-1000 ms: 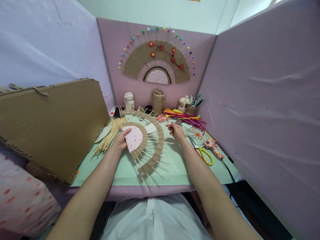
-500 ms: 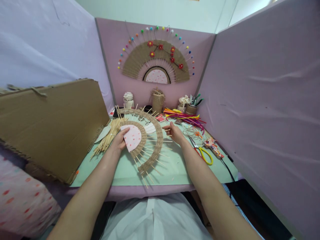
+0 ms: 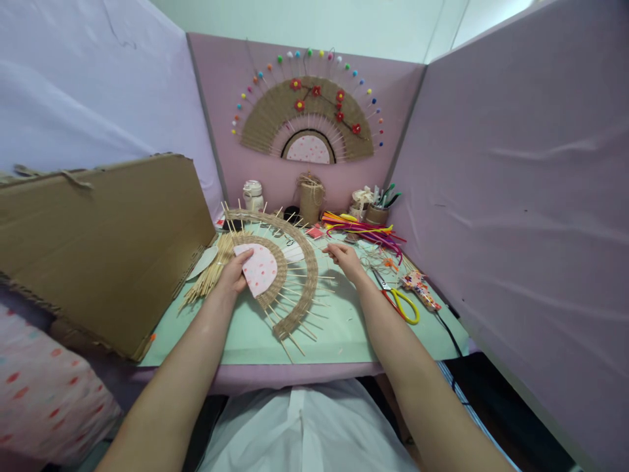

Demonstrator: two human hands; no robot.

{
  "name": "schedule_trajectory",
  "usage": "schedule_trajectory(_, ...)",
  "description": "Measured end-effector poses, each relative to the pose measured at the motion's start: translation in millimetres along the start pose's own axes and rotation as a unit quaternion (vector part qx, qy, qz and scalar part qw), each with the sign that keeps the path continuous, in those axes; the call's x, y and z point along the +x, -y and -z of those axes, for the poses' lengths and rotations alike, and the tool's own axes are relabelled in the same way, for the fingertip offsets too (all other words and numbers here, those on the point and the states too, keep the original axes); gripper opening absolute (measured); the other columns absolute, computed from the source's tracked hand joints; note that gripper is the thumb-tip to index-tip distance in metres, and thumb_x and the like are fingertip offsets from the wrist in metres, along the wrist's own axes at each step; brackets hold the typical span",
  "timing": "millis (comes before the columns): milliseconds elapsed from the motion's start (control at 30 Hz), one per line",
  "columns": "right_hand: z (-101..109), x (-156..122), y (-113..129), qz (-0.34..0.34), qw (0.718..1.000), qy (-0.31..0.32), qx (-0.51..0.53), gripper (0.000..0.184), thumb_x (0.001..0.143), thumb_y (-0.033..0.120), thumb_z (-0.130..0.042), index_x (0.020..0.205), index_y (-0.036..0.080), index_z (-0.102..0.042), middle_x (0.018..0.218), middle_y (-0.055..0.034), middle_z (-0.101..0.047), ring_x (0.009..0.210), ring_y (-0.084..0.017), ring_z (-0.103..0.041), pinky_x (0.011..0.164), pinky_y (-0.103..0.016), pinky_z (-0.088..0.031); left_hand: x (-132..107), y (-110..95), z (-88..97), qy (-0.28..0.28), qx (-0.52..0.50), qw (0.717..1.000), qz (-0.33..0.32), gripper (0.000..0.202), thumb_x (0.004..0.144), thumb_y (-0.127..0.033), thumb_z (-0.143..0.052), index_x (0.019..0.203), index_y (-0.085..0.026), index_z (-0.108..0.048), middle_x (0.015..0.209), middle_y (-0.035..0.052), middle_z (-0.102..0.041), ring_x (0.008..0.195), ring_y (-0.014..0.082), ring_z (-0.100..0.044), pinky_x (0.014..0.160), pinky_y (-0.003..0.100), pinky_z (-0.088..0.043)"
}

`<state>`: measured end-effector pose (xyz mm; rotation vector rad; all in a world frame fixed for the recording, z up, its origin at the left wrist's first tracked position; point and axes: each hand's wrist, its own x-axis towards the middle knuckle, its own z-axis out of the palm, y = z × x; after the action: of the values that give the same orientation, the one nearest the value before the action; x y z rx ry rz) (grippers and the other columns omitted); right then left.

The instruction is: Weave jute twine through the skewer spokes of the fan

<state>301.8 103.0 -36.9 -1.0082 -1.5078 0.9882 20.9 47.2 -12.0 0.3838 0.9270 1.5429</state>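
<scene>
A half-made fan (image 3: pixel 299 288) of wooden skewers and woven jute twine is tilted up off the green mat (image 3: pixel 339 334). Its centre is a pink dotted half-disc (image 3: pixel 260 269). My left hand (image 3: pixel 230 275) grips that half-disc at its left edge, thumb on top. To the right of the fan's rim, my right hand (image 3: pixel 346 259) is closed in a pinch on a thin jute twine that runs to the fan. A bundle of loose skewers (image 3: pixel 211 272) lies just left of my left hand.
A big cardboard sheet (image 3: pixel 98 242) leans at the left. Yellow-handled scissors (image 3: pixel 403 303), coloured pipe cleaners (image 3: pixel 363 231), a white jar (image 3: pixel 253 194), a jute-wrapped spool (image 3: pixel 310 196) and a pen cup (image 3: pixel 377 211) crowd the back and right. A finished fan (image 3: pixel 308 121) hangs on the pink wall.
The fan has been tipped up and shifted a little left and back by my left hand. My right hand has gone from spread fingers to a pinch and stayed beside the rim.
</scene>
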Motion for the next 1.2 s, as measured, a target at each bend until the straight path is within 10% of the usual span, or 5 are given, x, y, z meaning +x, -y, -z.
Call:
schedule_trajectory(367, -3.9, -7.3, 7.5, 0.117, 0.986, -0.077, -0.091, 0.026, 0.073, 0.042, -0.058, 0.064, 0.018, -0.062, 0.066, -0.0025, -0.057, 0.062, -0.014, -0.047, 0.060, -0.028, -0.036, 6.5, 0.1, 4.2, -0.005, -0.013, 1.000, -0.019, 0.023, 0.080, -0.004, -0.053, 0.101, -0.008, -0.062, 0.071, 0.0091, -0.072, 0.065, 0.0202, -0.070, 0.076, 0.034, -0.057)
schedule_trajectory(833, -3.4, -4.2, 7.6, 0.007, 0.997, -0.017, 0.080, 0.050, 0.075, 0.063, -0.047, 0.065, 0.018, -0.066, 0.053, -0.0008, -0.044, 0.051, -0.012, -0.038, 0.049, -0.027, -0.028, 2.5, -0.2, -0.1, -0.006, -0.057, 0.998, 0.000, 0.036, 0.083, -0.007, -0.050, 0.118, -0.010, -0.056, 0.082, 0.0120, -0.073, 0.076, 0.0233, -0.070, 0.079, 0.037, -0.056)
schedule_trajectory(1200, -14.9, -11.3, 8.7, -0.106, 0.972, 0.129, 0.167, 0.025, 0.058, 0.038, -0.070, 0.065, 0.016, -0.061, 0.052, 0.0048, -0.040, 0.045, -0.005, -0.028, 0.043, -0.022, -0.015, -3.9, 2.6, -5.0, -0.003, -0.058, 0.998, 0.003, 0.031, 0.083, -0.008, -0.049, 0.113, -0.009, -0.059, 0.074, 0.0096, -0.073, 0.069, 0.0212, -0.070, 0.076, 0.034, -0.057)
